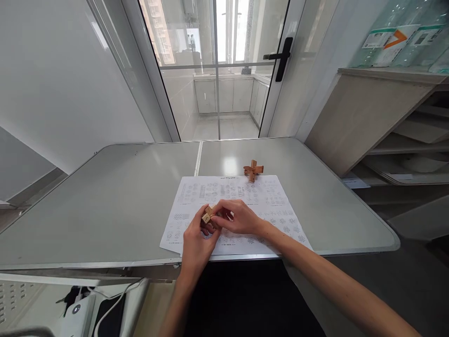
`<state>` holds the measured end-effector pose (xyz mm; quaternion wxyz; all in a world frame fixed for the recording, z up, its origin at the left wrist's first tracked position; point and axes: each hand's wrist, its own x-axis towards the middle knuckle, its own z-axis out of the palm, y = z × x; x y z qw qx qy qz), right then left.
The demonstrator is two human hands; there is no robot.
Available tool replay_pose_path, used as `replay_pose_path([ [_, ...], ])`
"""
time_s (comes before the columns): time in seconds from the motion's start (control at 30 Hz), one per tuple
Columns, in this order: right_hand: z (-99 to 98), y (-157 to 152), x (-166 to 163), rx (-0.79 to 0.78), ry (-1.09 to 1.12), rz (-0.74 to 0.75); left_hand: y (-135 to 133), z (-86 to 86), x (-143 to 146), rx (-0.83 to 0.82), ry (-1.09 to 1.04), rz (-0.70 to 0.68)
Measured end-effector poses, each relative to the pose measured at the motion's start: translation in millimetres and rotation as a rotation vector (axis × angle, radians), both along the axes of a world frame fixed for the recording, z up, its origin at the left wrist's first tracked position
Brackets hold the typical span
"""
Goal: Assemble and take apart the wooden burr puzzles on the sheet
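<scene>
Near left, white perforated bin: white device, black slab, pale cable. Next, left hand, curled around light wooden blocks; right hand, pinching the same, over printed sheets on grey table. At the sheets' far edge, reddish-brown wooden cross puzzle. Far right, atop shelf unit: labelled clear plastic bottles.

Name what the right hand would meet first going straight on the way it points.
Most likely the pale wooden piece in the left hand; whether the right hand already touches it is hard to tell.
</scene>
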<state>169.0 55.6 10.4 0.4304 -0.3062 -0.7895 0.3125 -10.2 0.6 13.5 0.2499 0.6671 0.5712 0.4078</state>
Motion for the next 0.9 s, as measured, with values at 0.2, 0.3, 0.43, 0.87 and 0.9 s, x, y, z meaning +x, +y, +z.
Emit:
replay_pose_path([
  [0.2,1.0,8.0,1.5,-0.140,0.080,-0.125,-1.3,1.0,-2.0,-0.047,-0.134,0.010],
  [0.3,0.9,9.9,2.0,-0.183,0.026,-0.050,-1.4,2.8,-4.3,-0.093,-0.245,-0.027],
  [0.43,-0.1,10.5,1.3,-0.206,-0.004,0.044,-0.3,3.3,-6.2,-0.155,-0.359,-0.088],
  [0.87,2.0,10.4,4.9,-0.259,-0.027,0.056,-1.6,4.2,-5.3,-0.079,-0.313,-0.131],
  [0.9,2.5,10.4,5.5,-0.275,-0.025,0.064,-1.7,4.8,-5.4,-0.077,-0.309,-0.144],
])
